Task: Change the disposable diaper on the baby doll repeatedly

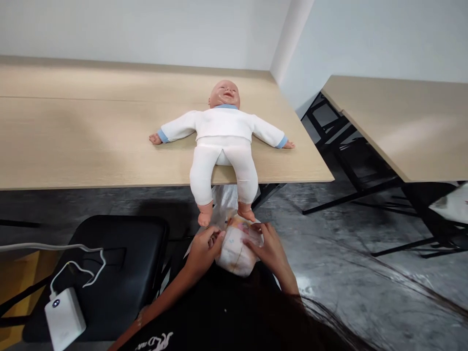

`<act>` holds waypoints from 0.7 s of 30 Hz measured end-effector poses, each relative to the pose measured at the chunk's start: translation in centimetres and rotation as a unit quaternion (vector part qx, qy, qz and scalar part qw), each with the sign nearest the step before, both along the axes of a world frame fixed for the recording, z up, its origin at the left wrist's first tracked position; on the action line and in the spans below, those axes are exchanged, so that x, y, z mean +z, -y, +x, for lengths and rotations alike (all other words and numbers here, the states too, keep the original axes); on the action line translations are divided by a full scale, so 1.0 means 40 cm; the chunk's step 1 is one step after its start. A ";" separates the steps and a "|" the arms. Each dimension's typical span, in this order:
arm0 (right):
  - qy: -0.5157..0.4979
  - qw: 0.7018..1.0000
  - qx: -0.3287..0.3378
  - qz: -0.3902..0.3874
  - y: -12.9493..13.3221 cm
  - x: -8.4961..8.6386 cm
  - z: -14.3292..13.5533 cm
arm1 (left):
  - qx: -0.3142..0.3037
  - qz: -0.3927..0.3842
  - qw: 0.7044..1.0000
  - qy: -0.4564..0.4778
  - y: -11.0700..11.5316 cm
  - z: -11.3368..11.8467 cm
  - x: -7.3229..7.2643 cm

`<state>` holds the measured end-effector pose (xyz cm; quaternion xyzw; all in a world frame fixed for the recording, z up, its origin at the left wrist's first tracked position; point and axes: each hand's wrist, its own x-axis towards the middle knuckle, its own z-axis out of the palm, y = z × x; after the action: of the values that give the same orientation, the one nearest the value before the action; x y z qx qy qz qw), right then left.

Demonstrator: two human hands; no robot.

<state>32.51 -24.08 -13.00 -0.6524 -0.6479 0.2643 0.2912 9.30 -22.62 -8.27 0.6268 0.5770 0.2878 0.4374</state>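
A white diaper [237,251] with a coloured print is held low, over my lap. My left hand [204,248] pinches its left side, thumb against the fingers. On the other side my right hand [268,248] grips the right edge, its thumb lying across the front. Just above the diaper dangle the bare feet of a baby doll [224,124]. It lies on its back, arms spread, in a white top with blue collar and cuffs and white leggings. Its legs hang over the table edge.
The doll rests on a light wood table [91,141] against the wall. At left, a black chair [135,273] carries a white power bank [66,319] with a cable. Another table [413,126] with black legs stands at right.
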 end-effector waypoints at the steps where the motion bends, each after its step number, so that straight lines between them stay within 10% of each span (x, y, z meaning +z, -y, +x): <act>1: 0.003 1.000 -0.008 0.002 0.001 -0.005 -0.003 | 0.003 -0.037 0.999 0.011 0.000 0.010 -0.006; 7: -0.072 0.996 -0.047 0.009 -0.001 -0.008 -0.012 | -0.020 -0.168 0.984 0.064 -0.032 0.041 -0.063; 15: -0.256 0.916 -0.307 0.018 0.012 -0.030 -0.004 | -0.079 -0.273 0.916 0.282 -0.044 0.038 -0.065; 21: -0.114 0.936 -0.327 0.059 0.035 -0.082 0.118 | -0.303 -0.282 0.857 0.307 0.003 -0.020 -0.010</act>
<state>37.21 -25.48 -16.27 -0.7755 -0.3755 0.1877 0.4715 8.51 -22.72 -8.69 0.5005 0.2516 0.1440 0.8158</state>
